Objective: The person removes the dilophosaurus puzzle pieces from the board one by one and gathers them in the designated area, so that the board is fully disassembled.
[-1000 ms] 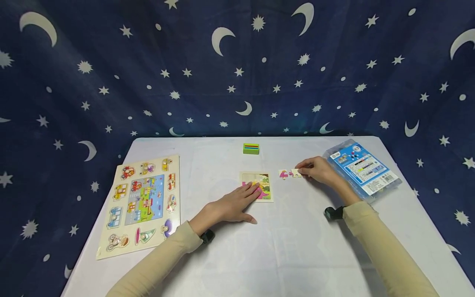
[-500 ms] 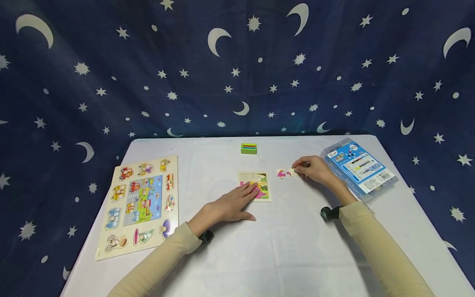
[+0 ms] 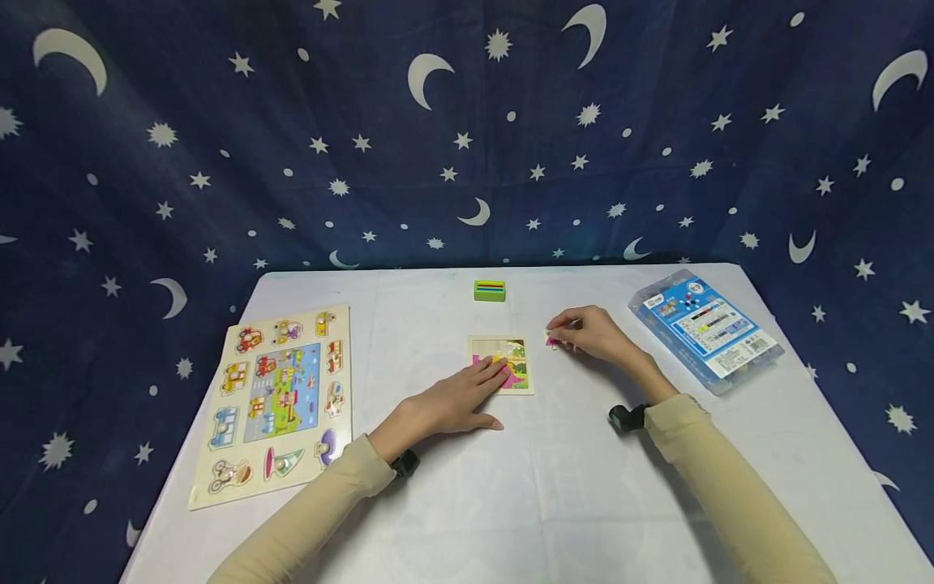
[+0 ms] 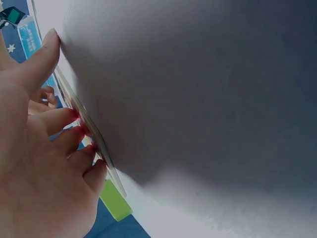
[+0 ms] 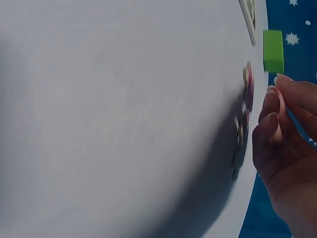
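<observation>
In the head view my left hand [image 3: 458, 401] lies with extended fingers on a small framed jigsaw puzzle [image 3: 521, 354], which shows pink and yellow shapes before green trees. The left wrist view shows those fingertips touching the puzzle board [image 4: 101, 144], seen edge-on. To its right, my right hand [image 3: 594, 334] hovers over loose jigsaw pieces, hiding most of them; one pink-and-white piece [image 3: 550, 341] peeks out. In the right wrist view the pieces [image 5: 249, 87] lie on the table, apart from the loosely bent fingers [image 5: 270, 124]. I see nothing held between them.
A large wooden knob puzzle [image 3: 280, 397] with vehicle pieces lies at the left. Behind the small puzzle stands a green block [image 3: 490, 292] with coloured stripes. A clear plastic case [image 3: 706, 328] with a blue label lies at the right on the white table [image 3: 540, 503].
My right hand has shifted left from the right-hand loose piece to above the left one, covering more of the pieces. The left hand stays on the puzzle.
</observation>
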`<state>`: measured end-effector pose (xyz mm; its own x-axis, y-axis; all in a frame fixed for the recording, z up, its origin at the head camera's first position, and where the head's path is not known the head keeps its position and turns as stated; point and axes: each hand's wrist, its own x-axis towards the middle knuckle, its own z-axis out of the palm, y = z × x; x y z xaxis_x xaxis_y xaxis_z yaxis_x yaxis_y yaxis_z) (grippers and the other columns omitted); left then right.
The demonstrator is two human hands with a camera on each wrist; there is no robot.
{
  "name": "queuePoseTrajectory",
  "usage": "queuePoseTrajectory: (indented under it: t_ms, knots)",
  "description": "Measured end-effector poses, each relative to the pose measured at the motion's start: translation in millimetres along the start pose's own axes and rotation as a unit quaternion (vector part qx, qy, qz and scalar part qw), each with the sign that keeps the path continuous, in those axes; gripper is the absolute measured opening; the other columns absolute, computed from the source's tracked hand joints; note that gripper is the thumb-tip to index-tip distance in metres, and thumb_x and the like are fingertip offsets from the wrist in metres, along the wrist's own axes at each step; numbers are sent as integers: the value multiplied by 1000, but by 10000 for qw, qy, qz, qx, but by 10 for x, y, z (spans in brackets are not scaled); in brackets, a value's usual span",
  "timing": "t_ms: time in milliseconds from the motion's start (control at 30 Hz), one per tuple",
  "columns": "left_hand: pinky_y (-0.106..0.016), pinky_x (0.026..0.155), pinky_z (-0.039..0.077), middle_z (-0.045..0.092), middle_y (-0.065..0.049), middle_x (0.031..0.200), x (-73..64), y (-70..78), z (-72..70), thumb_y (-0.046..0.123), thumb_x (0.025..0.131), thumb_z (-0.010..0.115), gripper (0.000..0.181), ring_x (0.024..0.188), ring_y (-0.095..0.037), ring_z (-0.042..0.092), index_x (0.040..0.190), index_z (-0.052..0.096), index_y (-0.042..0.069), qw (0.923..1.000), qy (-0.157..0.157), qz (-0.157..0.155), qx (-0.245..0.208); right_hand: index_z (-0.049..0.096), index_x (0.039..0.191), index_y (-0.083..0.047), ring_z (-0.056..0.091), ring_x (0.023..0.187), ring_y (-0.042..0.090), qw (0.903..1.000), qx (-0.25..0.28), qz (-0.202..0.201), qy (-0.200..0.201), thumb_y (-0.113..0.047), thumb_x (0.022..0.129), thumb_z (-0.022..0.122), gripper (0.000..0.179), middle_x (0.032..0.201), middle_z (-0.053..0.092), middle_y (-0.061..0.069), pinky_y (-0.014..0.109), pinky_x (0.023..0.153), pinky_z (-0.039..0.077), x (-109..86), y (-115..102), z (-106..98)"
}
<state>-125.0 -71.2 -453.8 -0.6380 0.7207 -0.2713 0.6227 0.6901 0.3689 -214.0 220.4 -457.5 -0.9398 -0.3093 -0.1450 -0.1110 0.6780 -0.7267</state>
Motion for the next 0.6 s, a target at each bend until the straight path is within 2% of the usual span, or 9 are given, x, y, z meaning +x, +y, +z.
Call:
queuePoseTrajectory:
  t_ms: [300,600]
  knots:
    - [-41,129,19,13,-5,174,14,-5,3,50,101,60,86,161,-26,8,165,20,9,9998,69,150,-104,78,109,-3,60,65,17,9987,10,-439,-239,-11,94,73,18,84,73,8,24,56,50,105,-161,167]
    - [-41,129,19,16,-5,173,44,-2,12,50,101,61,85,161,-27,11,165,22,9,9999,42,146,59,79,111,-5,60,73,14,9968,-99,-537,-575,-9,96,70,18,107,77,11,25,62,51,145,-258,254]
